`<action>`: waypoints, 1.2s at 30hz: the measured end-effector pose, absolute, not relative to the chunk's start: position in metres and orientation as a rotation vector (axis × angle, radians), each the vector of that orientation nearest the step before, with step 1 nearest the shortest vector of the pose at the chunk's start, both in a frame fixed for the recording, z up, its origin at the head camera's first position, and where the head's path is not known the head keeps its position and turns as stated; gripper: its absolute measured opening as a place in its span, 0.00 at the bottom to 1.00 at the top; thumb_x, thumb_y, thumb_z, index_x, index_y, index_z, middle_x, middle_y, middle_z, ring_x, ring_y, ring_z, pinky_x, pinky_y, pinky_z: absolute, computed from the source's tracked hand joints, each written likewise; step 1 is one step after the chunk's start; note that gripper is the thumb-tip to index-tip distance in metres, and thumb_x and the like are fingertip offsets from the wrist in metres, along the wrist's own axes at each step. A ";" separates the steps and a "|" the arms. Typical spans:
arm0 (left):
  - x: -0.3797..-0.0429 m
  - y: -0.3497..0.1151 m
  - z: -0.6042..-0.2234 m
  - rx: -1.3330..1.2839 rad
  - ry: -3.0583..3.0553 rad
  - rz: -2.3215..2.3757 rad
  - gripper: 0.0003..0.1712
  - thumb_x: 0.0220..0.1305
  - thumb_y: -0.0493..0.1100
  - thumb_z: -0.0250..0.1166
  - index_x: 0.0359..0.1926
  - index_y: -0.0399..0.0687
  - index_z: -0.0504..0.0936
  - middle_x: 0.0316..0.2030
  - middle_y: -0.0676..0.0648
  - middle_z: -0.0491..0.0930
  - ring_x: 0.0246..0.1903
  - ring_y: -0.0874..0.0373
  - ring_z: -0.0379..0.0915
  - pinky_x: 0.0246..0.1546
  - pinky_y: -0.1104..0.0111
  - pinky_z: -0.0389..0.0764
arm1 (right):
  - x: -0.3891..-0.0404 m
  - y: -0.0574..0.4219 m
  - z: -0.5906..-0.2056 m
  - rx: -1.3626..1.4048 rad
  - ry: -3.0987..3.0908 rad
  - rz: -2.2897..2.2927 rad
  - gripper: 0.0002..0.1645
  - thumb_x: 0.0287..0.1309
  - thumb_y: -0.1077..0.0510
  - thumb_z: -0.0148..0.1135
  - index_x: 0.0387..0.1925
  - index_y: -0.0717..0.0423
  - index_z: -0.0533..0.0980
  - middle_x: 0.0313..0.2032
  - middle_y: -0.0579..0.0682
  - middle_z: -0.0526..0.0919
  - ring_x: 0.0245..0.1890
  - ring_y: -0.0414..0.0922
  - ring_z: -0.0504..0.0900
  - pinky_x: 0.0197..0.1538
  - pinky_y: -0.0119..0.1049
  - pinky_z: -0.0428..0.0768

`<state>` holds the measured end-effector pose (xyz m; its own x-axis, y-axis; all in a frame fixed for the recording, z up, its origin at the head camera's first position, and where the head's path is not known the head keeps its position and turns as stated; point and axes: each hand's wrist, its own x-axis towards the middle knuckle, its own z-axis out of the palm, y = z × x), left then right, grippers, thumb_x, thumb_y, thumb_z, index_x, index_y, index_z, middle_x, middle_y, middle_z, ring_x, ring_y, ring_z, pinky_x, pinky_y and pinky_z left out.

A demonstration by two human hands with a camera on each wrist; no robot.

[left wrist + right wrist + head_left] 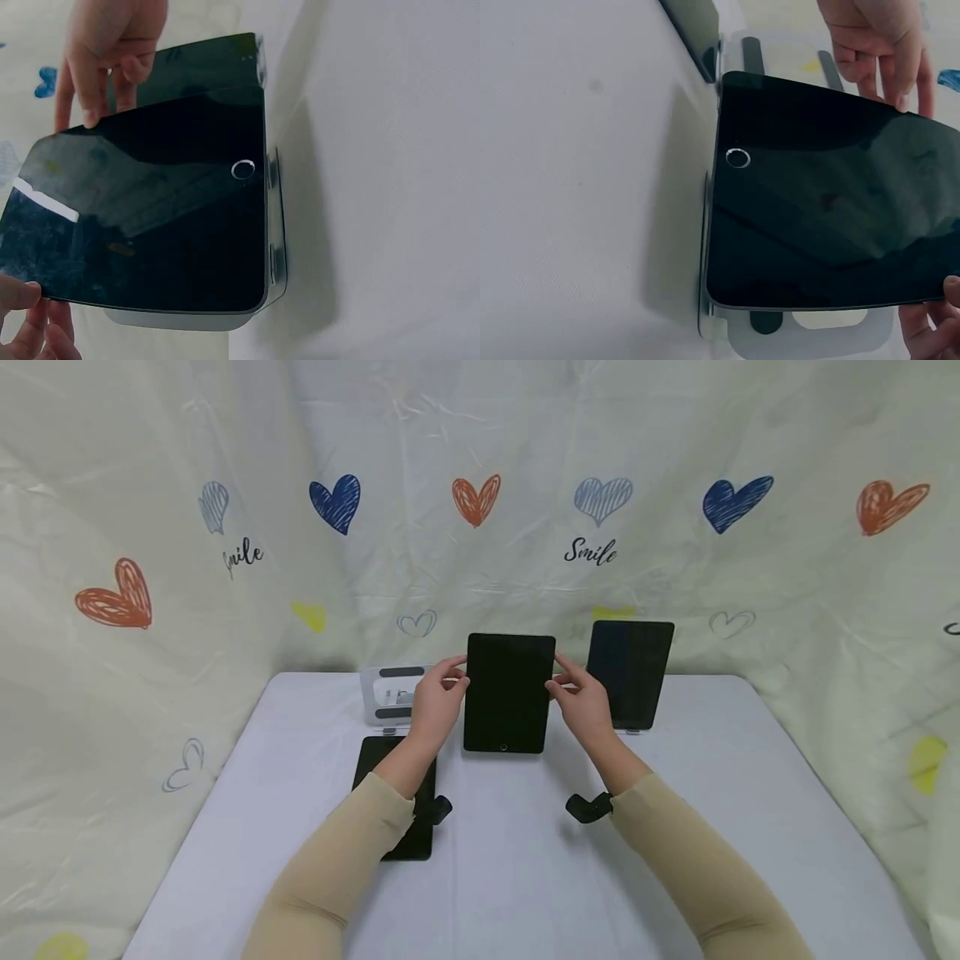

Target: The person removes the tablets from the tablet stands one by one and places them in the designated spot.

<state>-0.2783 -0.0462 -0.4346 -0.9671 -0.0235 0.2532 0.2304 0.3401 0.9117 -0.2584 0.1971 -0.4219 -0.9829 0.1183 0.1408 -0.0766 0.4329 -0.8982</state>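
A black tablet [508,703] stands upright on a silver stand [276,225] at the middle of the white table [510,860], its home button at the bottom. My left hand [452,678] pinches its left edge and my right hand [562,682] pinches its right edge. In the left wrist view the dark screen [150,217] fills the frame, with my left fingers [26,319] at its edge and the right hand [105,60] opposite. The right wrist view shows the same tablet [825,202] on its stand [810,330].
A second black tablet [630,672] stands on a stand to the right. An empty silver stand [393,693] is at the back left. A third tablet [390,760] lies flat under my left forearm. A heart-printed cloth [480,527] hangs behind the table.
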 end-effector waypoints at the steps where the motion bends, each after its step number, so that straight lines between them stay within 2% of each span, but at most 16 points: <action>1: -0.277 -0.047 -0.434 -0.184 -2.386 -1.680 0.19 0.70 0.42 0.62 0.60 0.58 0.80 0.42 0.53 0.81 0.43 0.56 0.78 0.43 0.61 0.81 | -0.257 0.197 -0.420 -0.038 -2.505 1.593 0.34 0.68 0.57 0.62 0.72 0.36 0.66 0.48 0.57 0.81 0.47 0.55 0.83 0.54 0.48 0.79; 3: -0.274 -0.047 -0.433 -0.178 -2.404 -1.685 0.19 0.70 0.42 0.62 0.60 0.57 0.80 0.42 0.52 0.81 0.43 0.56 0.78 0.43 0.61 0.81 | -0.255 0.198 -0.418 -0.045 -2.528 1.601 0.34 0.68 0.58 0.61 0.72 0.37 0.66 0.47 0.57 0.81 0.45 0.54 0.84 0.50 0.45 0.79; 5: -0.270 -0.048 -0.431 -0.166 -2.431 -1.692 0.19 0.70 0.42 0.62 0.60 0.57 0.80 0.42 0.52 0.81 0.43 0.56 0.79 0.42 0.61 0.81 | -0.253 0.199 -0.417 -0.050 -2.559 1.599 0.34 0.68 0.58 0.61 0.72 0.38 0.65 0.46 0.57 0.81 0.41 0.52 0.85 0.42 0.40 0.79; 8: -0.263 -0.049 -0.430 -0.143 -2.464 -1.727 0.19 0.70 0.42 0.63 0.60 0.57 0.80 0.42 0.52 0.81 0.42 0.56 0.79 0.42 0.62 0.81 | -0.249 0.202 -0.417 -0.075 -2.611 1.613 0.33 0.69 0.57 0.60 0.72 0.38 0.65 0.45 0.56 0.82 0.35 0.47 0.84 0.29 0.35 0.72; 11: -0.256 -0.049 -0.431 -0.127 -2.493 -1.765 0.20 0.69 0.41 0.63 0.61 0.56 0.80 0.41 0.51 0.81 0.41 0.56 0.79 0.40 0.63 0.80 | -0.243 0.205 -0.418 -0.105 -2.651 1.653 0.34 0.69 0.56 0.60 0.73 0.37 0.64 0.46 0.55 0.82 0.27 0.44 0.79 0.23 0.33 0.67; 14: -0.250 -0.050 -0.434 -0.122 -2.521 -1.797 0.20 0.69 0.41 0.64 0.61 0.56 0.80 0.40 0.50 0.81 0.40 0.56 0.80 0.38 0.65 0.79 | -0.237 0.207 -0.420 -0.134 -2.692 1.677 0.34 0.69 0.57 0.59 0.73 0.38 0.64 0.46 0.54 0.82 0.24 0.44 0.76 0.23 0.33 0.69; 18: -0.241 -0.051 -0.438 -0.114 -2.562 -1.816 0.21 0.69 0.42 0.64 0.62 0.55 0.81 0.41 0.49 0.81 0.41 0.57 0.81 0.35 0.66 0.78 | -0.230 0.209 -0.423 -0.151 -2.731 1.689 0.34 0.69 0.58 0.59 0.74 0.42 0.63 0.45 0.55 0.83 0.34 0.50 0.82 0.25 0.33 0.70; 21: -0.236 -0.053 -0.442 -0.116 -2.596 -1.803 0.21 0.69 0.42 0.64 0.62 0.54 0.81 0.42 0.49 0.82 0.41 0.57 0.82 0.35 0.65 0.77 | -0.225 0.210 -0.426 -0.149 -2.752 1.719 0.34 0.69 0.59 0.58 0.74 0.45 0.63 0.43 0.55 0.83 0.39 0.53 0.83 0.26 0.33 0.71; 27: -0.226 -0.055 -0.451 -0.130 -2.652 -1.824 0.22 0.68 0.39 0.63 0.62 0.47 0.80 0.40 0.48 0.84 0.39 0.57 0.84 0.42 0.62 0.79 | -0.218 0.211 -0.431 -0.196 -2.823 1.748 0.35 0.67 0.60 0.58 0.74 0.47 0.63 0.42 0.55 0.83 0.38 0.50 0.84 0.29 0.34 0.72; 36: -0.215 -0.055 -0.466 -0.056 -2.724 -1.902 0.21 0.68 0.38 0.63 0.61 0.43 0.80 0.38 0.47 0.84 0.36 0.57 0.83 0.35 0.66 0.77 | -0.208 0.210 -0.446 -0.295 -2.870 1.797 0.35 0.65 0.61 0.60 0.72 0.53 0.65 0.44 0.59 0.85 0.34 0.48 0.84 0.29 0.35 0.72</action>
